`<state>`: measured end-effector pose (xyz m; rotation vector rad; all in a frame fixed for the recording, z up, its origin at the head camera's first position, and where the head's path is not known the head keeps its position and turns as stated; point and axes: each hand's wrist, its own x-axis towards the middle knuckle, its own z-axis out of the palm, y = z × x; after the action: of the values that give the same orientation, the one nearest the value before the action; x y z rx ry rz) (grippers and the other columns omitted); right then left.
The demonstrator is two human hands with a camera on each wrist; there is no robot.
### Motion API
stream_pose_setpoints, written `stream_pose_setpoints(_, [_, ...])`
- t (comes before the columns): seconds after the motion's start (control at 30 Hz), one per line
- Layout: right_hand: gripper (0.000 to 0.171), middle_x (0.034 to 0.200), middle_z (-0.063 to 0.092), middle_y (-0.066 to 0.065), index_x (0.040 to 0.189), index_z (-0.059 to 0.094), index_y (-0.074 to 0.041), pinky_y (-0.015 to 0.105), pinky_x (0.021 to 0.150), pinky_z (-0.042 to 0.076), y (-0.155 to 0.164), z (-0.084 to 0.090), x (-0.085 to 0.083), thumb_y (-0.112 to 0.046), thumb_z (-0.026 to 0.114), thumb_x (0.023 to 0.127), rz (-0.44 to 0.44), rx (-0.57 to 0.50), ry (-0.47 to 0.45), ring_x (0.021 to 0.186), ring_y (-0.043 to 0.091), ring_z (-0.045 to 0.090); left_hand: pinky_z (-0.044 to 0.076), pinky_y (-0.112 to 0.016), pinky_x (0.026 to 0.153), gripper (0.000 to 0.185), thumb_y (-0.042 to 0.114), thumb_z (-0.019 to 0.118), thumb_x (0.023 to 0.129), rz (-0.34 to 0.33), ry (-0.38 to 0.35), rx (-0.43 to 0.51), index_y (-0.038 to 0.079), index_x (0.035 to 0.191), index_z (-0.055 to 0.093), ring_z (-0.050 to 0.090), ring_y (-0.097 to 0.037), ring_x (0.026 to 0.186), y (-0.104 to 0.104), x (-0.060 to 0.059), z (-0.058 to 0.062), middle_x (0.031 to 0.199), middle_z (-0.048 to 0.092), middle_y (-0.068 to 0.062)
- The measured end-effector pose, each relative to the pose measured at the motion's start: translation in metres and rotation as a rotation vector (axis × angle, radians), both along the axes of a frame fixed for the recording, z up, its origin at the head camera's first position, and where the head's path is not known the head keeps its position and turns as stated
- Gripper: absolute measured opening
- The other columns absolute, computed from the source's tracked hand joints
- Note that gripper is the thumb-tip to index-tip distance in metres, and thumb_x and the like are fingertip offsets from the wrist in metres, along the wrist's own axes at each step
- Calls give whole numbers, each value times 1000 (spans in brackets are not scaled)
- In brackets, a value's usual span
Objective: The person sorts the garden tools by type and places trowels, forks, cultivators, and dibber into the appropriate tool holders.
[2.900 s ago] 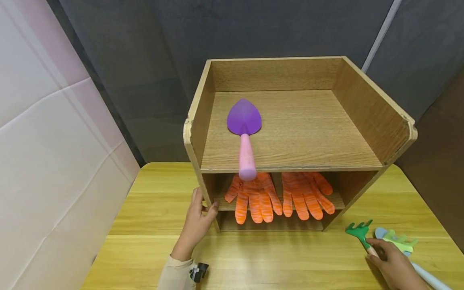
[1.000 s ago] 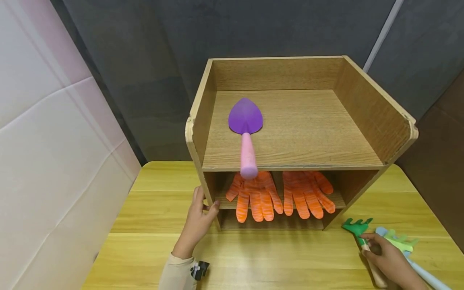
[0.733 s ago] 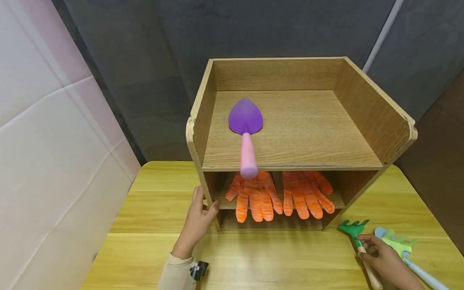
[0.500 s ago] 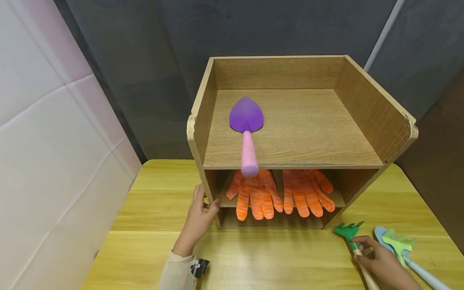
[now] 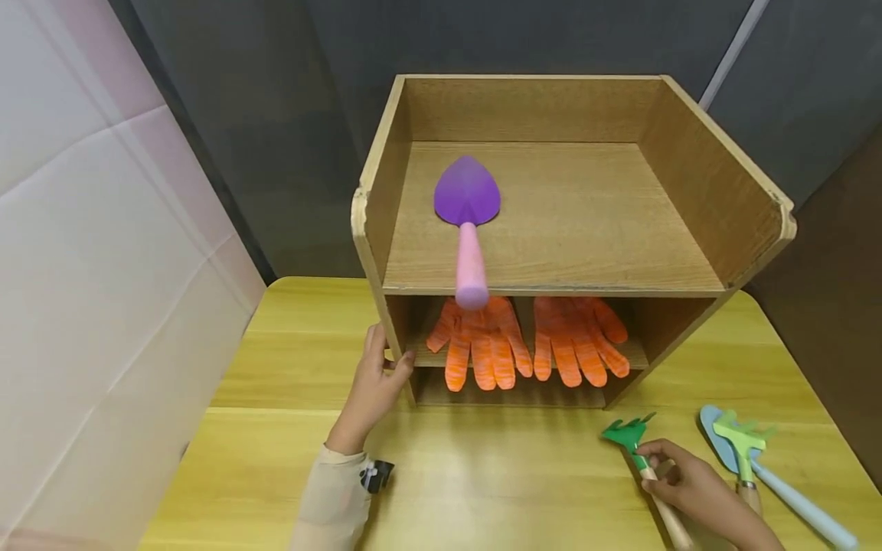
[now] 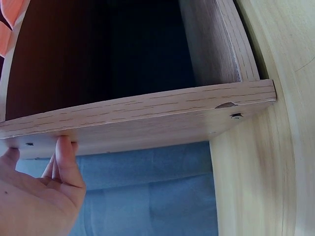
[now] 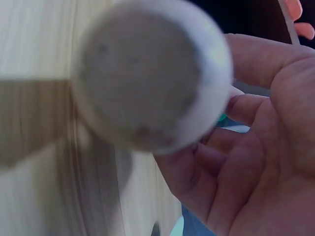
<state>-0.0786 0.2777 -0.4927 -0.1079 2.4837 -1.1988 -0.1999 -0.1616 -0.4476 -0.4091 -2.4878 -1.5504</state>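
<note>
In the head view, my right hand [image 5: 689, 478] pinches a small green hand rake [image 5: 627, 434] by its pale wooden handle, tines pointing away. The round butt of that rake handle [image 7: 142, 83] fills much of the right wrist view. My left hand [image 5: 372, 386] rests at the left side of a wooden shelf unit [image 5: 568, 287]. In the left wrist view its fingertips [image 6: 64, 145] touch the outer face of the side panel [image 6: 147, 110]. Two orange gloves [image 5: 485, 348] hang over the middle shelf's front edge. A purple trowel [image 5: 467, 195] with a pink handle lies on top.
On the table [image 5: 262, 459], right of my right hand, a light green hand rake [image 5: 740, 440] lies across a light blue trowel [image 5: 806, 503]. A dark panel [image 5: 551, 34] stands behind the shelf unit; a white wall [image 5: 89, 306] borders the left.
My right hand has carried the green rake leftward along the table, away from the other two tools, uncovering more of them. My left hand keeps its place at the shelf; the head view has tilted down slightly.
</note>
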Motion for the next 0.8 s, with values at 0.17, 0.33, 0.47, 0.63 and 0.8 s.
stream_pose_setpoints(0.17, [43,103,51,11,126,52,-1,24,55,46,-11,2,2,-18,67,89,33,-33,-7,69,3,53,48,-34,79,51,14,54,90,-2,-13,7,11,139,38,49,-21,96,0,0,2,124,41,-13])
stream_pose_setpoints(0.33, [43,101,52,11,125,53,-2,24,57,47,-21,5,-2,-19,68,88,49,-33,-18,70,4,52,49,-32,79,51,14,53,90,2,-34,16,11,139,38,50,-21,96,0,-1,3,119,42,-13])
stream_pose_setpoints(0.47, [40,99,53,10,122,55,-4,23,56,46,-30,6,-5,-17,68,88,56,-28,20,68,3,50,48,-32,78,49,14,54,91,-2,-38,12,11,137,39,49,-20,94,1,-2,3,116,42,-13])
stream_pose_setpoints(0.63, [38,100,55,10,121,55,-4,23,57,45,-40,6,-12,-16,68,88,69,-28,65,69,3,49,47,-32,79,46,11,54,90,2,-31,24,9,134,42,48,-20,94,0,-1,4,113,42,-13])
stream_pose_setpoints(0.8, [37,100,55,10,121,55,-5,23,57,46,-46,8,-20,-12,68,87,62,-15,100,67,3,50,46,-32,79,42,11,53,91,13,-27,28,8,131,44,47,-20,95,0,-3,5,114,43,-14])
